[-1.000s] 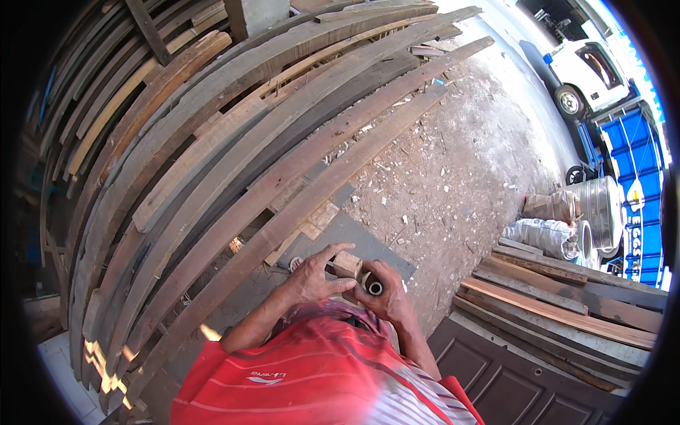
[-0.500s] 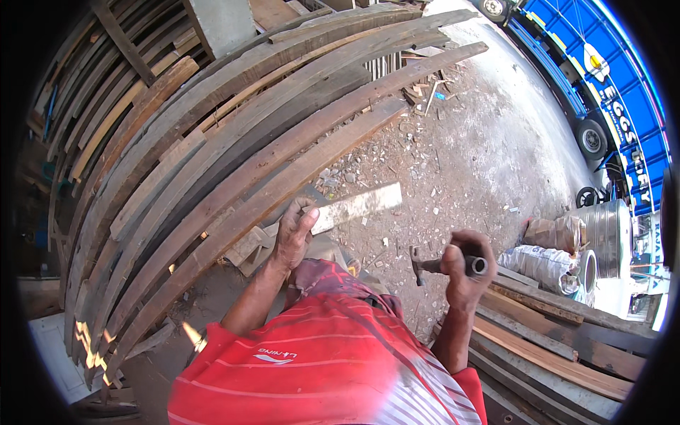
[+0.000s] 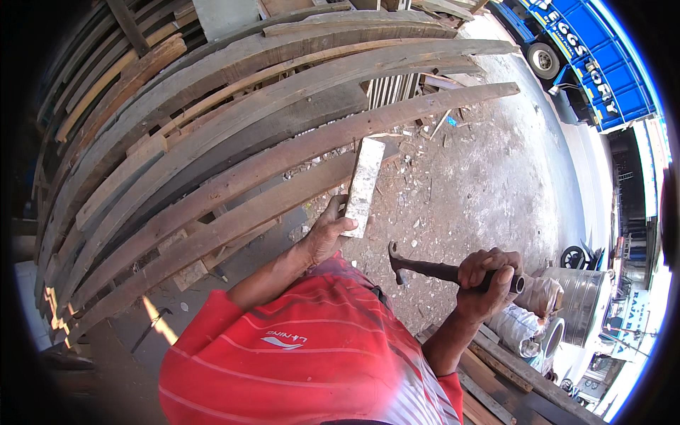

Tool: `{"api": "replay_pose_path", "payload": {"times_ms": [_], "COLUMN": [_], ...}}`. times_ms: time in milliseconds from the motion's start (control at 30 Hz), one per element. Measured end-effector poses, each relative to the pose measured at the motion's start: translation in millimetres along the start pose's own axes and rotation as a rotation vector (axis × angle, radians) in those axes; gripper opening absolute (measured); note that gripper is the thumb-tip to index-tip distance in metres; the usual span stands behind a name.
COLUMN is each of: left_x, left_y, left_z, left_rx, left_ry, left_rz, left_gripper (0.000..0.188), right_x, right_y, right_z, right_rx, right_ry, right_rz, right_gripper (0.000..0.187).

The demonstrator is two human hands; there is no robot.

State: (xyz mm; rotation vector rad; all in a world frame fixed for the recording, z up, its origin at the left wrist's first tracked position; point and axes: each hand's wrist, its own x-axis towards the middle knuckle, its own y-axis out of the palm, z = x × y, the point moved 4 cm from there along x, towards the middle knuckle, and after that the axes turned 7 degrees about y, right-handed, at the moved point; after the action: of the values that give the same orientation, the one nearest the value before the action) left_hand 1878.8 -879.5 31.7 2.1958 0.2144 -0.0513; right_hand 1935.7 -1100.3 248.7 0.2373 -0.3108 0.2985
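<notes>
My left hand grips the near end of a short board, its face patchy white and worn. The board points away from me, and its far end overlaps a long brown beam in the picture. Off to the right, my right hand is wrapped round the dark handle of a claw hammer. The hammer's head is turned to the left, held in the air apart from the board.
Long weathered planks lie stacked across the left and far side. Debris litters the dirt ground. Timber, a white sack and a metal drum are at right. A blue truck stands at far right.
The board has swung from pointing right to pointing away from me. My right hand and the hammer now show more side-on, with more handle visible. The whole view has shifted.
</notes>
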Motion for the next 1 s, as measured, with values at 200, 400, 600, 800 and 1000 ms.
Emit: {"api": "replay_pose_path", "payload": {"times_ms": [200,400,600,800,1000], "left_x": [39.1,62.5,78.0,81.2,88.3], "left_y": [-13.5,6.7,32.9,23.7,44.0], "left_z": [20.9,19.3,25.3,65.1,56.2], "left_rx": [0.022,0.070,0.184,0.564,0.588], "left_ry": [-0.044,-0.111,0.078,0.165,0.147], "left_rz": [-0.130,-0.288,-0.595,-0.834,-0.896], "left_gripper": [0.077,0.051,0.048,0.064,0.062], "right_x": [112.9,224.6,280.4,267.2,226.3], "right_y": [19.0,69.2,152.8,244.7,324.7], "right_z": [5.3,-12.5,-65.3,-80.6,-112.9], "right_rx": [0.022,0.261,0.113,-0.148,-0.347], "right_ry": [-0.077,0.041,0.202,0.313,0.041], "right_rz": [0.286,0.675,0.886,1.153,1.456], "right_gripper": [0.048,0.058,0.053,0.046,0.067]}}
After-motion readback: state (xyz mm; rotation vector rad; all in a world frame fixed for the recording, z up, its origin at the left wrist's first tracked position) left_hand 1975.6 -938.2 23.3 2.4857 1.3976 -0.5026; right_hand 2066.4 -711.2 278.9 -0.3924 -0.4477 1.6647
